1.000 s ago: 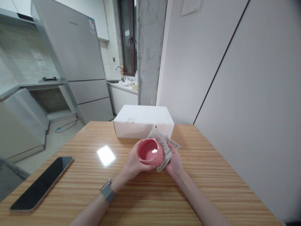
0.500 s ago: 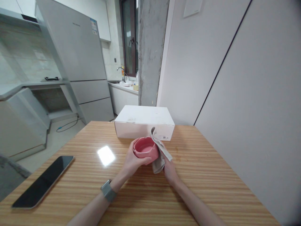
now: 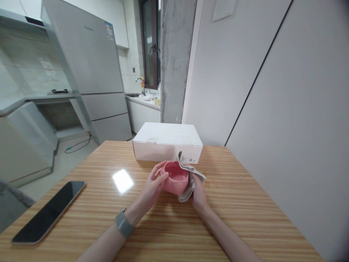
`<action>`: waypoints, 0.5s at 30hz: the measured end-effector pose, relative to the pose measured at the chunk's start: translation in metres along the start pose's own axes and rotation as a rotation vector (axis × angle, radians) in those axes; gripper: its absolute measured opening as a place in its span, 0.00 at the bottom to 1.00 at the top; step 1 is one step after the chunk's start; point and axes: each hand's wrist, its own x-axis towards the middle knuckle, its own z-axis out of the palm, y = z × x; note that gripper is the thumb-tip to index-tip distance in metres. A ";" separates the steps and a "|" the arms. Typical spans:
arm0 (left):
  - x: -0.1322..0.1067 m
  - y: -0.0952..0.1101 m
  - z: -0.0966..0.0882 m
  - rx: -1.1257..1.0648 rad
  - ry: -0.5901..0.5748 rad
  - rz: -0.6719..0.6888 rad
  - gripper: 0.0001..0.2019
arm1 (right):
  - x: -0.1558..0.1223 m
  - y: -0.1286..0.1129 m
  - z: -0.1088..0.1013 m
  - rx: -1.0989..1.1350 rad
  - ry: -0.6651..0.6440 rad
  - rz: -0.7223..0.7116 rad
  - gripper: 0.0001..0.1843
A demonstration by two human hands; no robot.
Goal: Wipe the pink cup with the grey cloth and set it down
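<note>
- Wooden bench (image 3: 234, 214), striped grain, and we're live over its near edge, with 2 bare hands working at the middle of it!
- Left grip (image 3: 151, 185): fingers spread apart against the bowl's flank, not curled round it, and a grey watch band (image 3: 124, 224) sits on that wrist.
- Right grip (image 3: 199, 194): closed up on a grey cloth (image 3: 191, 185), pressing it to the bowl's right side; the fold looks placed to keep that palm off the glaze.
- Pink ceramic bowl (image 3: 176, 177), held between both grips above the bench and tilted, its inside turned up toward the camera, likely for a clear look in.
- Off to the left, a black-screened tablet (image 3: 49, 211) lies flat on the bench, well apart from the action.
- Just behind the bowl, a white cardboard box (image 3: 166, 143); its small label (image 3: 189, 159) is too tiny to read.
- Far back, a grey fridge (image 3: 81, 62) carries a sticker (image 3: 109, 31), also unreadable, and a tap (image 3: 140, 82) stands beyond.
</note>
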 end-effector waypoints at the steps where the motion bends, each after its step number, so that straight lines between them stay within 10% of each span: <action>1: -0.001 0.000 0.000 -0.010 -0.003 -0.026 0.31 | 0.000 -0.002 0.000 0.009 0.006 0.006 0.14; 7: -0.004 0.004 -0.001 0.113 -0.107 -0.184 0.32 | -0.008 -0.023 0.011 0.031 -0.094 -0.013 0.09; 15: 0.000 0.002 0.003 0.083 0.045 -0.070 0.34 | -0.016 -0.027 0.020 -0.089 -0.133 -0.150 0.13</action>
